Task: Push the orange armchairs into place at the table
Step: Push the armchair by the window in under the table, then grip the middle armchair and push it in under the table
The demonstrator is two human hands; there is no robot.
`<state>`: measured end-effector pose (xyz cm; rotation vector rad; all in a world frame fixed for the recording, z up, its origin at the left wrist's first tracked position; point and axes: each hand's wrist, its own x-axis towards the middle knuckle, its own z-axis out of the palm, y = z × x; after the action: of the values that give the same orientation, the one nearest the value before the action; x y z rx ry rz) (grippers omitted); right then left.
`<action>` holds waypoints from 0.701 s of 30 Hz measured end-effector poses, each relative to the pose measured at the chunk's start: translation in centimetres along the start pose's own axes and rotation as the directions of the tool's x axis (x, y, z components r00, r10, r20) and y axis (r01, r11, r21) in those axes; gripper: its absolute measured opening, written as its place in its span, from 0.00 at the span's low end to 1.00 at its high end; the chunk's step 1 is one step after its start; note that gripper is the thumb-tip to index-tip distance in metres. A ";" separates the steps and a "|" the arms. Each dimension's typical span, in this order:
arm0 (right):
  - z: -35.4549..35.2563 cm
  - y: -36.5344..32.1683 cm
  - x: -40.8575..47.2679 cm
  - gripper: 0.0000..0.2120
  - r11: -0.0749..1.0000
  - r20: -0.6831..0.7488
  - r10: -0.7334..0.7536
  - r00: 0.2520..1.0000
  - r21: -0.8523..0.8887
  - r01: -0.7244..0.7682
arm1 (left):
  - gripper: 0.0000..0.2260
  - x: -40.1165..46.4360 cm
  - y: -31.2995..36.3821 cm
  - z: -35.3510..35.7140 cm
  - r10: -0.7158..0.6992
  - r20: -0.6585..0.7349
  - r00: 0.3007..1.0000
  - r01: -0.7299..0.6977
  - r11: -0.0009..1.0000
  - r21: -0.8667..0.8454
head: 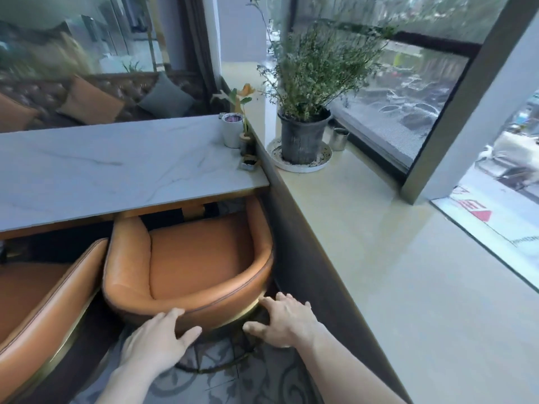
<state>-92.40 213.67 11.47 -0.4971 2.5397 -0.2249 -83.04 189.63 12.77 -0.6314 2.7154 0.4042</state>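
A: Step? Both hands on the back of the right orange armchair (198, 258), mid-push, front already under the marble table (116, 170)

B: Hands?

A: Left hand (157, 342) flat and spread on the backrest; right hand (287, 320) splayed at its right rear edge, neither gripping

B: Next?

A: Probably a short straight shove, minding the ledge (364, 228); then the left armchair (38, 301), which sits further out

Left hand (159, 336), right hand (284, 320) spread, forward

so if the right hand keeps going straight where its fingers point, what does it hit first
Probably the back of the orange armchair: the right hand points at its lower rim, fingers seemingly already touching it.
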 end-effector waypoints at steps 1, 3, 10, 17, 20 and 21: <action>-0.3 0.5 -1.0 0.41 1.000 0.002 0.003 1.000 0.005 -0.003 | 0.30 -0.9 0.8 -0.2 -0.003 -0.010 1.000 0.003 1.000 0.008; -0.8 1.1 -2.8 0.43 1.000 0.009 -0.004 1.000 0.008 0.004 | 0.31 -2.5 1.9 -0.6 0.009 -0.033 0.999 -0.008 1.000 0.028; -2.6 1.1 -6.5 0.48 0.999 0.013 -0.025 1.000 -0.026 0.025 | 0.39 -6.6 2.8 -2.8 0.026 -0.088 0.996 -0.022 0.999 0.050; -4.2 -1.4 -8.5 0.51 0.993 0.011 -0.058 0.998 -0.106 0.058 | 0.46 -9.4 0.5 -5.2 -0.016 -0.013 1.000 0.016 0.999 0.038; -4.4 -3.6 -9.1 0.52 0.986 -0.021 -0.084 0.996 -0.143 0.080 | 0.48 -10.3 -1.8 -6.0 -0.031 -0.049 0.998 0.032 0.999 0.018; -4.3 -4.4 -9.2 0.53 0.984 -0.034 -0.098 0.995 -0.155 0.091 | 0.48 -10.6 -2.8 -6.2 -0.032 -0.070 0.997 0.033 0.999 0.013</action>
<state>-86.13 213.46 20.62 -0.6798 2.5891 -0.0756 -74.27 189.09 21.81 -0.6972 2.7673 0.3605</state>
